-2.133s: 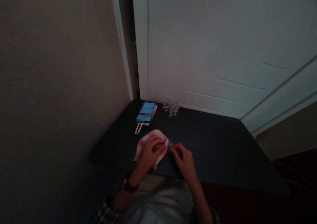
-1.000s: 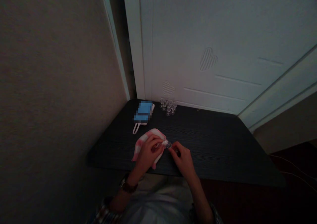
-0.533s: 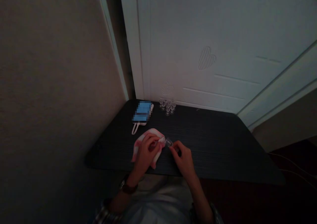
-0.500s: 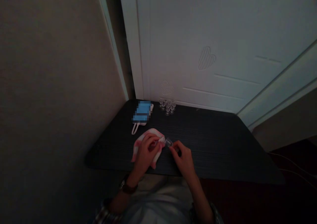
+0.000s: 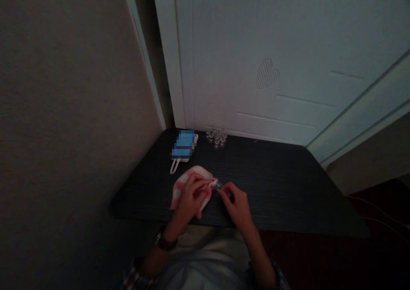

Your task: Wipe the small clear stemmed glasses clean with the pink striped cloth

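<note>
From up at the head camera, I see a small, clear, see-through cup (image 5: 218, 185) just over the front part of the long black desk (image 5: 272, 179), between the two hands. The right hand (image 5: 237, 203) has its fingers pinched on the cup's near end. The left hand (image 5: 191, 196) has its fingers clamped on a soft pink-and-white cloth (image 5: 196, 171), and a bunched bit touches the cup's other end. The cup lies tipped over, not upright. Its long way runs slantwise, from the right fingers up toward the cloth, and its open end seems to face the cloth. I think it is light, stiff and slippery, and it may crack, so holding it gently by the bottom end looks best. The cloth should squash and bend easily.
</note>
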Demonstrator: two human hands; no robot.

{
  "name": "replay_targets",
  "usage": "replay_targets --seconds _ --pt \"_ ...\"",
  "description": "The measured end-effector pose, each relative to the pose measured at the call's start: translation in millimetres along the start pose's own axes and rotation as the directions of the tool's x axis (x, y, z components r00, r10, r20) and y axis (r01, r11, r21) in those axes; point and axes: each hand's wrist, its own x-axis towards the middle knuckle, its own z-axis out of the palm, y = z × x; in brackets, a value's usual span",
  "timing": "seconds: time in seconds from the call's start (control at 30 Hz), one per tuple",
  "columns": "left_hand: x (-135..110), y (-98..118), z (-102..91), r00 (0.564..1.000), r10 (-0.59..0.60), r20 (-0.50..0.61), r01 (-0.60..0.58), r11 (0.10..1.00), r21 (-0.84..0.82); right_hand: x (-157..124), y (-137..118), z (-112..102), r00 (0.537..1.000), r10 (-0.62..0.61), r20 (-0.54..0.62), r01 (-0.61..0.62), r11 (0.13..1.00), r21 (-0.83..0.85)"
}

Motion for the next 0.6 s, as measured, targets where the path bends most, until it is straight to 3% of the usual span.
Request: replay_targets --seconds 0.6 --pt "1.7 2.7 2.5 0.999 -0.037 -0.034 0.038 0.999 0.030 -0.1 -3.7 -2.3 1.000 -0.010 0.023 0.010 1.000 0.012"
